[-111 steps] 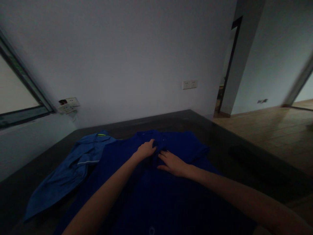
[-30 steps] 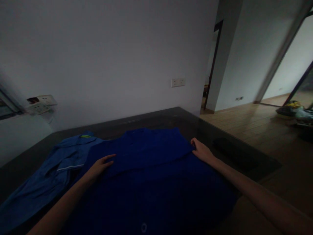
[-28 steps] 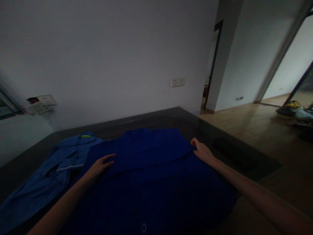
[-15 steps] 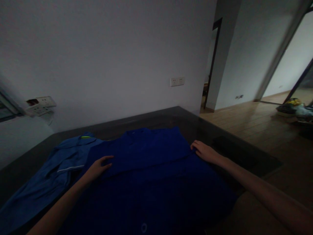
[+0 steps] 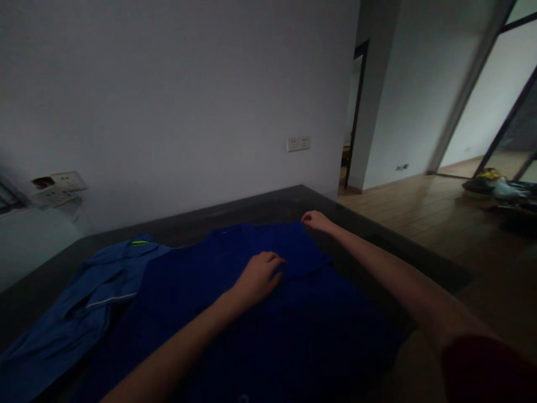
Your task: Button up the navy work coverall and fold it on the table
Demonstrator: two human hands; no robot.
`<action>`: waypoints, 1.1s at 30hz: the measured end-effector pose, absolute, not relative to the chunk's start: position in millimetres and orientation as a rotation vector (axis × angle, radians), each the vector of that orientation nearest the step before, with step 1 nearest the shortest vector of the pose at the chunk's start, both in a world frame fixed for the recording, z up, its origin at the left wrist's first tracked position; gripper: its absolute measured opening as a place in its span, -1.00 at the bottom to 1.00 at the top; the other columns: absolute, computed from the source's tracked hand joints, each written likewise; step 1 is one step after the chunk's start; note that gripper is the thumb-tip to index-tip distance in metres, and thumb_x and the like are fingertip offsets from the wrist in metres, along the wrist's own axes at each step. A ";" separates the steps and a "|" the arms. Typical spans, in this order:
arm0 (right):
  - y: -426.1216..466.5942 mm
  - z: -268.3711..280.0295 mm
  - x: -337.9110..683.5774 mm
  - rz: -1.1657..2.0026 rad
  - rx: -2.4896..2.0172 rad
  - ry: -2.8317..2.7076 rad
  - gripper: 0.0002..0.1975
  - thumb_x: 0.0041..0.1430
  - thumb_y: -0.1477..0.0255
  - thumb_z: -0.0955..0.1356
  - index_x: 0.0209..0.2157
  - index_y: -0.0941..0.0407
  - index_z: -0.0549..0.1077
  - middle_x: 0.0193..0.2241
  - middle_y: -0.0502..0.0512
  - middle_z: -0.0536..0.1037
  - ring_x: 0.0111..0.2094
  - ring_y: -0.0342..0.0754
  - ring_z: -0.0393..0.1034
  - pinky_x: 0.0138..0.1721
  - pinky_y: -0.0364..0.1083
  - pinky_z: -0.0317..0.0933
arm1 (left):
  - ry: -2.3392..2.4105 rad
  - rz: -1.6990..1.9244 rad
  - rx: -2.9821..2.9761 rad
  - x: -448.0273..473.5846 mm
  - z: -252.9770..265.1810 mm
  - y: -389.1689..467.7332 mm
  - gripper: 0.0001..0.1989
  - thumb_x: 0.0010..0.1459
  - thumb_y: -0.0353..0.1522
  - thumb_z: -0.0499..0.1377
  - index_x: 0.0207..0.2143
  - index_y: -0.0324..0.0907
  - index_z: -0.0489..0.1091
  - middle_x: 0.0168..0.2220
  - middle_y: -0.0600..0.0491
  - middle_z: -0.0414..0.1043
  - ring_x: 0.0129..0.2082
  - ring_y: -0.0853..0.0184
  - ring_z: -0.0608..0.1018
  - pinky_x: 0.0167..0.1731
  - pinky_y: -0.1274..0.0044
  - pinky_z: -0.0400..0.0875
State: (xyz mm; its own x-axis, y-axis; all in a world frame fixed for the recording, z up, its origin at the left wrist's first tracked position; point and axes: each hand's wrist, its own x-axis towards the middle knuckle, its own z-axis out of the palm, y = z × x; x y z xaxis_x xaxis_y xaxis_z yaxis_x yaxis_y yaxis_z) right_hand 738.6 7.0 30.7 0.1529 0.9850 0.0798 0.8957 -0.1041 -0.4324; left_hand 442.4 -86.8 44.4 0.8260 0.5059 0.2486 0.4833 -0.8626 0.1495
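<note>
A dark blue shirt [image 5: 180,291] is spread over a dark tabletop [image 5: 289,202], its collar end toward the wall. My right hand [image 5: 318,220] reaches to the shirt's far right corner, fingers pinched at the cloth edge. Over the middle right of the shirt is my left hand [image 5: 259,275], fingers a little bent and apart, holding nothing. Whether its fingertips touch the fabric I cannot tell. To the left lies a lighter blue garment [image 5: 98,285] with a white stripe and a yellow-green strip near its top, partly beside the shirt.
A white wall [image 5: 188,112] stands behind the table, with a socket plate [image 5: 298,144] on it. More sockets [image 5: 59,188] hang at the left. On the right are a wooden floor [image 5: 403,196] and a heap of bags [image 5: 497,187]. The near area is very dark.
My left hand has moved right, from the shirt's left side to its middle right. My right hand has gone farther away, up to the far right corner. The view has shifted slightly.
</note>
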 end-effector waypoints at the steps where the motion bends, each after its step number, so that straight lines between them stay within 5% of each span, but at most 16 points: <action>1: 19.1 26.6 733.7 0.305 -2.100 -1.765 -0.77 0.11 0.50 0.28 -0.20 0.17 0.50 -0.18 0.17 0.56 -0.16 -0.02 0.45 -0.20 -0.18 0.25 | 0.680 0.445 2.956 471.5 40.6 -94.7 -0.67 0.16 -0.39 0.04 -0.01 -0.11 0.32 -0.03 0.01 0.37 -0.04 0.26 0.40 -0.02 0.42 0.29; 5: 50.0 7.3 724.6 0.293 -2.251 -1.672 -0.69 0.10 0.30 0.34 -0.21 0.23 0.51 -0.17 0.34 0.54 -0.09 0.09 0.43 -0.16 -0.11 0.26 | 0.629 0.516 3.046 561.7 13.4 -106.3 -0.59 0.12 -0.41 0.04 0.05 -0.29 0.28 0.03 -0.13 0.32 0.06 0.19 0.32 0.10 0.37 0.17; 10: 65.3 -6.3 722.2 0.286 -2.292 -1.662 -0.54 0.01 0.14 0.39 -0.15 0.19 0.47 -0.18 0.30 0.54 -0.12 0.07 0.45 -0.18 -0.10 0.28 | 0.819 0.410 3.022 605.6 -14.0 -86.1 -0.65 0.12 -0.43 0.03 -0.04 -0.32 0.37 -0.07 -0.17 0.42 0.01 0.17 0.38 0.13 0.29 0.14; 14: 71.0 -9.5 723.6 0.240 -2.264 -1.659 -0.52 0.04 0.15 0.38 -0.09 0.17 0.40 -0.11 0.30 0.51 -0.08 0.08 0.41 -0.16 -0.07 0.27 | 0.660 0.518 3.057 599.1 -20.1 -74.2 -0.71 0.19 -0.49 -0.05 -0.17 -0.29 0.43 -0.20 -0.10 0.50 -0.12 0.27 0.48 0.12 0.38 0.17; 20: 67.3 -23.9 719.0 0.181 -2.222 -1.651 -0.66 0.16 0.23 0.32 -0.10 0.11 0.35 -0.11 0.26 0.49 -0.08 0.08 0.40 -0.16 -0.03 0.26 | 0.361 0.422 3.012 579.4 -13.5 -77.7 -0.71 0.21 -0.50 -0.05 -0.10 -0.22 0.38 -0.10 -0.06 0.47 -0.07 0.30 0.47 0.05 0.44 0.28; 25: 60.0 -26.3 719.0 0.102 -2.142 -1.647 -0.68 0.22 0.26 0.27 -0.08 0.15 0.32 -0.13 0.28 0.48 -0.08 0.06 0.39 -0.13 -0.04 0.23 | 0.223 0.468 2.854 539.6 8.3 -86.8 -0.66 0.22 -0.43 -0.01 0.05 -0.10 0.28 0.07 0.02 0.35 0.13 0.33 0.32 0.21 0.31 0.01; 33: 18.1 11.8 750.7 0.019 -1.936 -1.619 -0.66 0.28 0.30 0.16 -0.06 0.21 0.35 -0.17 0.23 0.48 -0.11 -0.01 0.37 -0.09 -0.08 0.20 | 1.575 0.692 2.483 308.8 27.0 -24.6 -0.68 0.14 -0.33 0.00 -0.09 -0.21 0.40 -0.07 -0.10 0.44 -0.05 0.17 0.47 0.02 0.36 0.28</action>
